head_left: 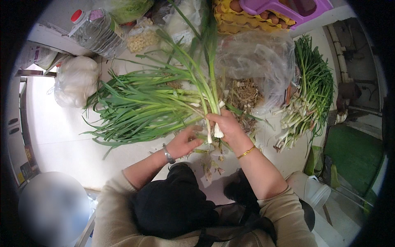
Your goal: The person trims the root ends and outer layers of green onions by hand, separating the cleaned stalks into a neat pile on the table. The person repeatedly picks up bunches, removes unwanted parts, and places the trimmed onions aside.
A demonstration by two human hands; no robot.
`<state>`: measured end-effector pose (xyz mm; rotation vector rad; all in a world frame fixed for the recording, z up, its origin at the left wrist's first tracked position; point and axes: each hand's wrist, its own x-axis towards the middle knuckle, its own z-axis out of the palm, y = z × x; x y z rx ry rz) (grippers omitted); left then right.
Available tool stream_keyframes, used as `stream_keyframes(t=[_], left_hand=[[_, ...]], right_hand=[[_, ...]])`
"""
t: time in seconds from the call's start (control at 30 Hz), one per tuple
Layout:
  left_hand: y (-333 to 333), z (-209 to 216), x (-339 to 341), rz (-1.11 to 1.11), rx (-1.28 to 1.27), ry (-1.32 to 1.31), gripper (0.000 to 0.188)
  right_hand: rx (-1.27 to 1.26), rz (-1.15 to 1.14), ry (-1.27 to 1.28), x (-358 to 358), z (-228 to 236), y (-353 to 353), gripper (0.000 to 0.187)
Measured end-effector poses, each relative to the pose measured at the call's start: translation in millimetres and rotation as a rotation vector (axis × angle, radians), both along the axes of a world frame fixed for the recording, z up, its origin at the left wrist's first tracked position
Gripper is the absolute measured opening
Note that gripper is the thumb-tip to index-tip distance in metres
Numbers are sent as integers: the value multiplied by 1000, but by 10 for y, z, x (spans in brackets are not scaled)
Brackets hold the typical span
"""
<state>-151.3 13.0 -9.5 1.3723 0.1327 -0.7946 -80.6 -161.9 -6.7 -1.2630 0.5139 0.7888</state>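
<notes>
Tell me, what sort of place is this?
Probably a food-preparation spot, perhaps a kitchen or a food shop's back room. A large heap of green stalks lies on the left, another bundle of greens on the right, and yellow egg trays stand at the back.

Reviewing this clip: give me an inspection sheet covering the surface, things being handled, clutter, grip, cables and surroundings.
Surface: white, plant scraps nearest the person.
Things handled: green stalks with white ends; a leafy pile to the left, another bunch at right.
Clutter: clear plastic bag, dry roots.
Grip: right hand closed around the stalks; left hand beside them, its hold unclear.
Cables: nothing seen near the hands; far right too dark to tell.
Surroundings: red-capped bottle, yellow egg trays.
</notes>
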Motion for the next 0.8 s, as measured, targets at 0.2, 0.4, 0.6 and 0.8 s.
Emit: stream_keyframes(t=[0.2,0.4,0.6,0.8], left_hand=[[-194,-91,67,99,-6,-171,27],[-157,-230,63,159,213,-427,26],[-84,-312,395,412,34,79,24],[-82,-123,310,101,496,-495,18]], right_hand=[[81,1,74,-151,-14,123,14],[120,-16,147,-170,-76,57,14],[204,14,224,-200,-42,30,12],[180,-127,254,-215,-18,84,16]])
